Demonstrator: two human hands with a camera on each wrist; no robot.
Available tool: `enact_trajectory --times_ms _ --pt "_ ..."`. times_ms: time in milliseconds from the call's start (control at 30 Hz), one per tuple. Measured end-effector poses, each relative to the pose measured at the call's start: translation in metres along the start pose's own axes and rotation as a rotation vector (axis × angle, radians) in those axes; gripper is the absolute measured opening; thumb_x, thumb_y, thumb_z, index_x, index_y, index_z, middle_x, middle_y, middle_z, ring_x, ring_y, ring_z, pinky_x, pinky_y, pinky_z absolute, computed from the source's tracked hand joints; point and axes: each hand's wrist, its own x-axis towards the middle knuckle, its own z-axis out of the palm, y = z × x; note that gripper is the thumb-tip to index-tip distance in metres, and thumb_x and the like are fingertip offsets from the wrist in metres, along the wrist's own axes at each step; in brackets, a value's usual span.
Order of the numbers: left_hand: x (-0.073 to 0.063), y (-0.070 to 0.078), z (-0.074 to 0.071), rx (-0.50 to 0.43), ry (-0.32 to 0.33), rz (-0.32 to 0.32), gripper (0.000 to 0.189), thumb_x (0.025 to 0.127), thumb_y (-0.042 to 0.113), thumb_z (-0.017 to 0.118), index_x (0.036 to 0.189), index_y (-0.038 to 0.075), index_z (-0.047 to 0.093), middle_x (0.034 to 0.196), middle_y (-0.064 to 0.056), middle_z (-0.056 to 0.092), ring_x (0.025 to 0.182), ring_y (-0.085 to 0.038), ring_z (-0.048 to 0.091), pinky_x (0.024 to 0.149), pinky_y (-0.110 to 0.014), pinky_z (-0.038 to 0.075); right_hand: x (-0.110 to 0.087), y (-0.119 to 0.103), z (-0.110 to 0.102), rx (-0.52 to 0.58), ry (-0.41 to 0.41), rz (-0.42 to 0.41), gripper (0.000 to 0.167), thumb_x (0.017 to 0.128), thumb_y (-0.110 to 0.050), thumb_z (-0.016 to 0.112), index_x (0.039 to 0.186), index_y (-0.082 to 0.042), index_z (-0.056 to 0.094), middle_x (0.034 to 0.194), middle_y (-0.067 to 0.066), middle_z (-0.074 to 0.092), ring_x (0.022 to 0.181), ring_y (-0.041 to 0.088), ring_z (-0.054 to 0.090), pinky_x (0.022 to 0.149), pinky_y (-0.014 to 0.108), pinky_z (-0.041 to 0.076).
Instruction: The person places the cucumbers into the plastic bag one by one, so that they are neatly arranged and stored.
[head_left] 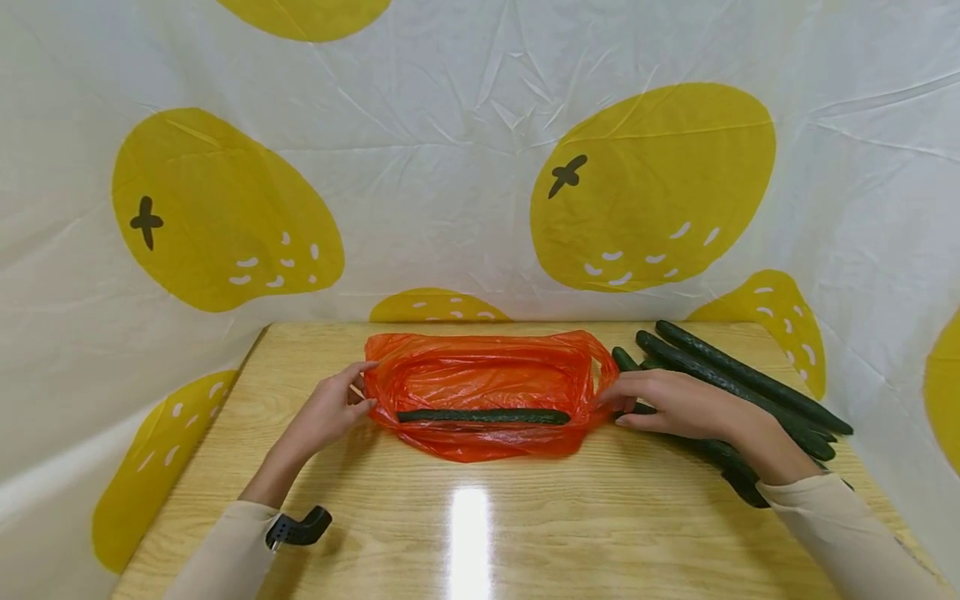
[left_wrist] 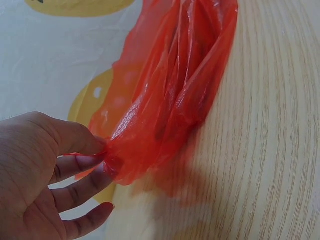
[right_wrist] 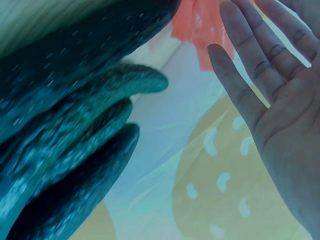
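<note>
An orange-red plastic bag [head_left: 480,446] lies on the table with its mouth spread wide, and one long dark green cucumber [head_left: 483,416] lies lengthwise inside. At the bag's left end my left hand [head_left: 330,408] pinches the thin plastic between thumb and fingers; the left wrist view shows the bag bunched at those fingertips [left_wrist: 107,165]. My right hand [head_left: 675,404] is at the bag's right end, fingertips right at its handle loop. In the right wrist view its fingers [right_wrist: 245,40] are fairly straight and spread, with the bag beyond them.
Several more cucumbers [head_left: 750,375] lie in a loose pile on the right of the wooden table [head_left: 375,533], partly under my right forearm. A white curtain [head_left: 435,208] with yellow fruit prints hangs behind the table. A black strap [head_left: 300,527] sticks out from my left sleeve.
</note>
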Motion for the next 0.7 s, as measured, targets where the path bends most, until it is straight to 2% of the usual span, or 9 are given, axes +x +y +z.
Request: enact_trajectory --times_ms 233,500,700 --pt "0.000 0.001 -0.002 0.001 -0.001 -0.007 0.061 0.090 -0.002 0.072 0.146 -0.002 0.047 0.099 -0.012 0.065 0.081 -0.019 0.070 0.068 -0.030 0.059 -0.023 0.009 -0.003 -0.003 0.036 0.036 0.029 0.098 -0.025 0.069 0.126 -0.018 0.069 0.109 -0.015 0.066 0.094 0.008 0.066 0.080 0.036 0.056" --pt "0.000 0.001 -0.001 -0.003 -0.004 -0.004 0.061 0.090 -0.001 0.072 0.146 -0.001 0.048 0.099 -0.012 0.066 0.081 -0.019 0.069 0.068 -0.030 0.059 -0.043 0.017 -0.001 0.017 0.033 0.106 0.032 0.097 -0.026 0.071 0.126 -0.013 0.068 0.108 -0.007 0.070 0.095 0.010 0.067 0.080 0.038 0.057" --pt "0.000 0.001 -0.002 -0.010 -0.004 -0.006 0.061 0.090 -0.002 0.072 0.146 -0.001 0.048 0.099 -0.012 0.066 0.080 -0.018 0.069 0.067 -0.029 0.059 -0.054 0.019 -0.003 -0.037 0.023 0.215 0.034 0.094 -0.025 0.074 0.125 -0.013 0.069 0.108 -0.009 0.069 0.095 0.012 0.068 0.078 0.037 0.057"
